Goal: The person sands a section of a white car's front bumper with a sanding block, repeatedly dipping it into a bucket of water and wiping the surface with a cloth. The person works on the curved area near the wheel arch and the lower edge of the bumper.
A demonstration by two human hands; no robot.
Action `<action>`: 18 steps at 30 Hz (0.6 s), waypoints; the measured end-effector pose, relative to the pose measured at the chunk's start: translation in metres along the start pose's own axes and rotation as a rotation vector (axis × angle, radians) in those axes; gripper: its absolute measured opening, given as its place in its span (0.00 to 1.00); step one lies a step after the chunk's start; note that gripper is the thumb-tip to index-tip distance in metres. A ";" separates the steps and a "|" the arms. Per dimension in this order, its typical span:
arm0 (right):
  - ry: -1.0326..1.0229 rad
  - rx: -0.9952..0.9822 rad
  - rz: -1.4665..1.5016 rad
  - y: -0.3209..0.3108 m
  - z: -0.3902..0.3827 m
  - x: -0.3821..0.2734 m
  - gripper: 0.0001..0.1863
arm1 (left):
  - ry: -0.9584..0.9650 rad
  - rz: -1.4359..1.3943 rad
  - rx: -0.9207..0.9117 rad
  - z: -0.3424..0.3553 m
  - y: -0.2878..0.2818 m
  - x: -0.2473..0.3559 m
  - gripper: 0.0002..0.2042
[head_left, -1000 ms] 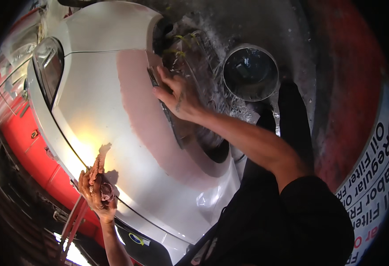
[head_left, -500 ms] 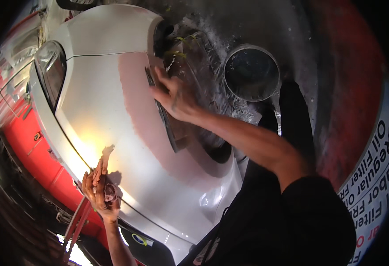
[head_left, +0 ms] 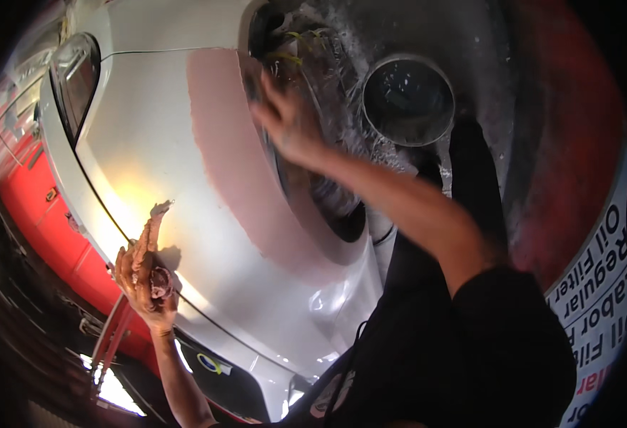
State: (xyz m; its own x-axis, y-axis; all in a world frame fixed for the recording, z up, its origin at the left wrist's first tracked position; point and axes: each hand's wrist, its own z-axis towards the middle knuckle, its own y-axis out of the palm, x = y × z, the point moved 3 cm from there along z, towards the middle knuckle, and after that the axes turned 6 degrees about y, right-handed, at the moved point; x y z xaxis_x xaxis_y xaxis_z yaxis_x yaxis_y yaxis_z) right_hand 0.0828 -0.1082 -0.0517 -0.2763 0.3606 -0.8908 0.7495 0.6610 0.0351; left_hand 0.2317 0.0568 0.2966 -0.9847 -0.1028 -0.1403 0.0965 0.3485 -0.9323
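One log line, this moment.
Left hand: holds crumpled cloth | Right hand: blurred, grip unclear, at edge of pink patch on white car | Round container: floor

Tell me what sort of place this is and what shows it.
Most likely a car body repair shop: a silvery-white car bears a matte pinkish patch, the right hand is at that patch's edge, and a round bucket stands nearby.

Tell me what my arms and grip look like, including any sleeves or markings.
A black sleeve ends near your right elbow; the right forearm and left forearm are bare. The left grip and right grip are ungloved hands; the right one is too blurred to show markings.
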 end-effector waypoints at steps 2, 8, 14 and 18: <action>-0.190 0.068 0.077 0.007 -0.053 0.004 0.41 | 0.004 0.037 0.020 -0.005 0.009 -0.009 0.27; -0.092 0.023 -0.042 -0.011 0.032 0.026 0.41 | 0.037 -0.028 0.079 0.008 0.019 -0.012 0.25; -0.404 0.056 -0.173 0.010 -0.110 0.028 0.40 | 0.029 0.020 0.096 -0.007 0.013 -0.001 0.23; -0.134 0.025 0.043 -0.017 0.028 0.027 0.38 | 0.028 -0.052 0.169 0.020 0.006 0.007 0.25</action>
State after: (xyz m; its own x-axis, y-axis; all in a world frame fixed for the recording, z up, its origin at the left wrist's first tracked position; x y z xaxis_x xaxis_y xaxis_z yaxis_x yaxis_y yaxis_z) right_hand 0.0798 -0.1282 -0.0892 -0.1621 0.2958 -0.9414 0.7740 0.6299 0.0647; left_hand 0.2279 0.0399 0.2834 -0.9924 -0.0903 -0.0832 0.0657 0.1820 -0.9811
